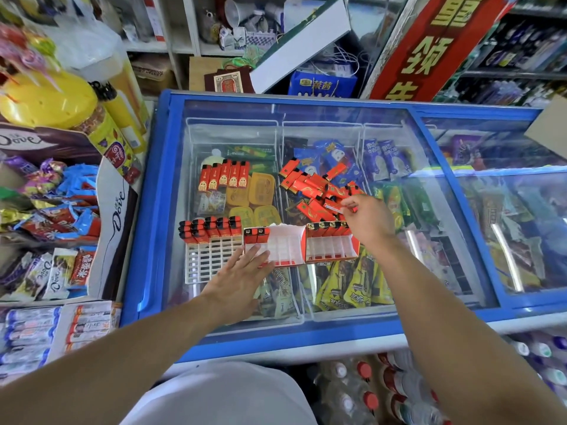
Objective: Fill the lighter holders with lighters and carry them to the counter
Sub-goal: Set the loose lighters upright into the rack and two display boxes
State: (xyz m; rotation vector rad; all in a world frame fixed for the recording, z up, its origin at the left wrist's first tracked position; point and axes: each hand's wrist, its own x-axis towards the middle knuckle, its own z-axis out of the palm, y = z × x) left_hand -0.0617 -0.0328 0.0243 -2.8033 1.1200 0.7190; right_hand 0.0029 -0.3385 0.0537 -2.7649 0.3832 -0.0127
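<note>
Filling is the step in hand: the right hand [369, 219] is pinching one red lighter [336, 207] between thumb and fingertips, just above the near edge of the loose pile [316, 187] lying on the glass lid [429, 240] of the freezer [165, 210]. The lighter is hanging between the pile and the right holder [333, 245], which is standing just near of the pile and is carrying a single far row of lighters, with its nearer slots showing bare. Touching it on the left, the middle holder [276, 246] is holding only two lighters at its far left corner. The left hand [242, 273] is resting flat on the near left corner of that holder, fingers straight and slightly spread, apparently steadying it. Further left, a white grid holder [208, 259] is carrying about two far rows of lighters, and its near rows are standing open. Beyond it, on the far side, five lighters [224, 177] are lying side by side in a short row.

Judging from the many bare slots, the task is well short of half done, and nothing is yet going to the counter, which is not in view. The next move is likely calling for turning the pinched lighter upright and lowering it into a free slot of the right holder, while the left hand is bracing the holders against sliding on the smooth glass. Ice-cream packets [352, 289] are showing beneath the lid.
</note>
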